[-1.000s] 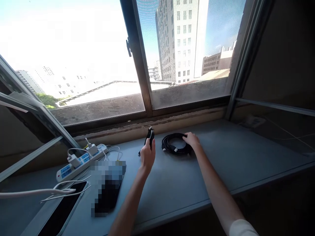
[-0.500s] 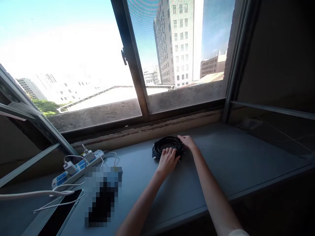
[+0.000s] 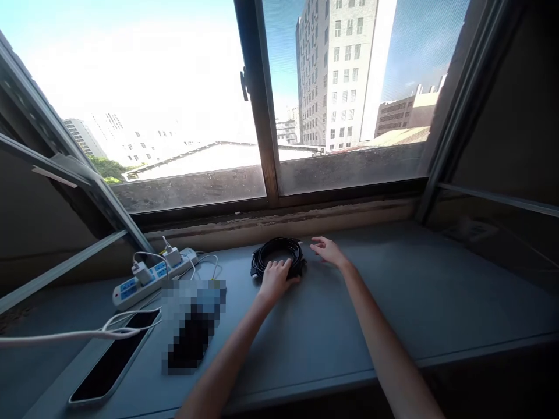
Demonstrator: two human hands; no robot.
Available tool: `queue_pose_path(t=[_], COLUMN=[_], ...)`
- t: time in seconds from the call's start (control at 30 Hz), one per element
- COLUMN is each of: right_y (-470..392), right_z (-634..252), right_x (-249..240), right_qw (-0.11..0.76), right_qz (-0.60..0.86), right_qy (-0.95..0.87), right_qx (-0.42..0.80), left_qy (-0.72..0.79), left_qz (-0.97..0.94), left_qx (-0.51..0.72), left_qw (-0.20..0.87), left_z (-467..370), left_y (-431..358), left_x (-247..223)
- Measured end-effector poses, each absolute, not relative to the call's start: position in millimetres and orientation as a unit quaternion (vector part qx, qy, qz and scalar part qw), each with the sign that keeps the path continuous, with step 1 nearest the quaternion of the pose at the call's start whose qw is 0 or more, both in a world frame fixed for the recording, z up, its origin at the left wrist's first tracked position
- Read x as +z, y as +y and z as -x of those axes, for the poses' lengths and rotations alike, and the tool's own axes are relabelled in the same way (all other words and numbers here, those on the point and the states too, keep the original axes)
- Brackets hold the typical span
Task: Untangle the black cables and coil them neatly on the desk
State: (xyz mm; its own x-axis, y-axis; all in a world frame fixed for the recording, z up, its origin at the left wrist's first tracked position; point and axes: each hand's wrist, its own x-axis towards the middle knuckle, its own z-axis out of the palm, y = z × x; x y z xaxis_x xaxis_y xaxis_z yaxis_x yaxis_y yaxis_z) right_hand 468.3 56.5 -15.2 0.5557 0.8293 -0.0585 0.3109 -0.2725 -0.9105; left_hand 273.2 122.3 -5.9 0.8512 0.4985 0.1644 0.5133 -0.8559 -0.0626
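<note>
A coil of black cable (image 3: pixel 293 249) lies flat on the grey desk (image 3: pixel 349 314), close to the window wall. Pale-tipped connectors show at its edge. My left hand (image 3: pixel 276 280) grips the near side of the coil, with fingers over the top and the thumb at the right; the fingers hide part of the bundle. To the right of the coil, my right hand (image 3: pixel 328 251) hovers apart from it, fingers extended and holding nothing.
On the left stands a white power strip (image 3: pixel 152 279) with plugged-in chargers and white cords. A dark-screened phone (image 3: pixel 116 361) lies in front of it, beside a pixelated patch (image 3: pixel 194 329). The window frame (image 3: pixel 201 209) runs behind the desk.
My right hand has let go of the coil and now sits apart from it on the right. My left hand stays on the coil. The view has shifted slightly.
</note>
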Motion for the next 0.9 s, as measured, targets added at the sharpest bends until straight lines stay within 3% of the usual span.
queue_pose_path(t=[0.5,0.9], right_y=[63.3,69.4], right_z=[-457.6,-426.6], right_x=[-30.5,-30.0], right_qw=[0.428,0.404], right_qz=[0.729,0.694], right_qy=[-0.457,-0.532], right_qx=[0.275,0.267], left_qy=[-0.424,-0.402], left_qz=[0.903,0.874], left_qx=[-0.073,-0.256], left_qw=[0.002,-0.092], left_z=[-221.1,-215.5], left_y=[182.8,189.4], left_x=[0.4,-1.5])
